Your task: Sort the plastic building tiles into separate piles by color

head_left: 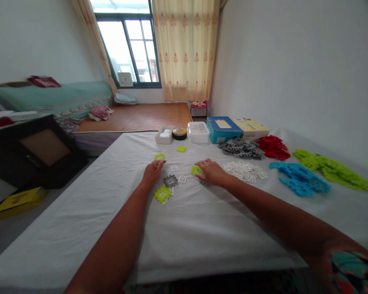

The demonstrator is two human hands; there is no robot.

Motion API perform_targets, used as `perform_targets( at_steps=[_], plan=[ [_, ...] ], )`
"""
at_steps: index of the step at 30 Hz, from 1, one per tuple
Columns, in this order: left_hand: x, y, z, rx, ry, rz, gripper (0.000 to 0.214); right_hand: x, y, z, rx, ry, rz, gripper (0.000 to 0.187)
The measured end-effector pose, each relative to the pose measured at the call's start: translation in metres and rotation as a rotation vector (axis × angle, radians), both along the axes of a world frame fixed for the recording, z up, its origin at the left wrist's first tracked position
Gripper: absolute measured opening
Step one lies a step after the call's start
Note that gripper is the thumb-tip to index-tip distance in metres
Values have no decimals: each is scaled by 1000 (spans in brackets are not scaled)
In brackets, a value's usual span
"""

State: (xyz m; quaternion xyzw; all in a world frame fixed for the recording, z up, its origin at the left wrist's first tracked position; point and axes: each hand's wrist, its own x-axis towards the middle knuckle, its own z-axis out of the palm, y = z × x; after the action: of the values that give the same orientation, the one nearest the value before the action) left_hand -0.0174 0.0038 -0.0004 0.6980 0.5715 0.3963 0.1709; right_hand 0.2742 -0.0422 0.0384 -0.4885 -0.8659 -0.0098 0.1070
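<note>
Both arms reach out over a table under a white cloth [202,228]. My left hand [152,171] lies palm down on the cloth with its fingers out flat, next to a lime green square piece [159,157]. Fingers curled, my right hand [211,171] rests on a lime green piece [196,170]. Between the hands lie a grey piece [171,180] and small white frame pieces [182,179]. A lime green and white assembled piece [162,194] sits just below my left wrist.
Heaps of pieces lie to the right: white [247,170], grey [241,148], red [272,147], blue [299,178], lime green [331,167]. At the far edge stand two white trays [198,132], a round tin [179,133] and two boxes [223,129]. A bed is at left.
</note>
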Motion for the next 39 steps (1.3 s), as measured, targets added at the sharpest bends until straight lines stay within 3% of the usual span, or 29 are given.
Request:
perform_targets(
  at_steps=[3,7,12,15,18,23,27,30,34,39],
  plan=[
    [-1,1,-1,4,-6,-4,50,-12,15,-5,-46,-65,-46,38],
    [0,1,1,1,8,-2,50,-19,11,-4,-42,7,21,38],
    [0,-3,6,-19,-9,28,53,11,-18,9,29,254,99,42],
    [-2,-4,10,-31,11,59,54,57,-40,10,33,336,114,39],
    [-4,-4,14,-53,45,69,53,119,-58,6,54,377,11,37],
    [-5,-1,17,-68,80,82,48,249,-69,3,89,501,-425,37],
    [-7,1,17,-92,98,125,47,357,-72,2,224,338,-782,40],
    [-9,3,16,-112,101,142,48,421,-68,-1,254,211,-1010,47],
    [-12,5,16,-104,97,148,49,469,-50,-4,222,154,-1195,52],
    [-12,4,17,-120,83,182,49,486,-21,2,170,64,-1150,48]
  ],
)
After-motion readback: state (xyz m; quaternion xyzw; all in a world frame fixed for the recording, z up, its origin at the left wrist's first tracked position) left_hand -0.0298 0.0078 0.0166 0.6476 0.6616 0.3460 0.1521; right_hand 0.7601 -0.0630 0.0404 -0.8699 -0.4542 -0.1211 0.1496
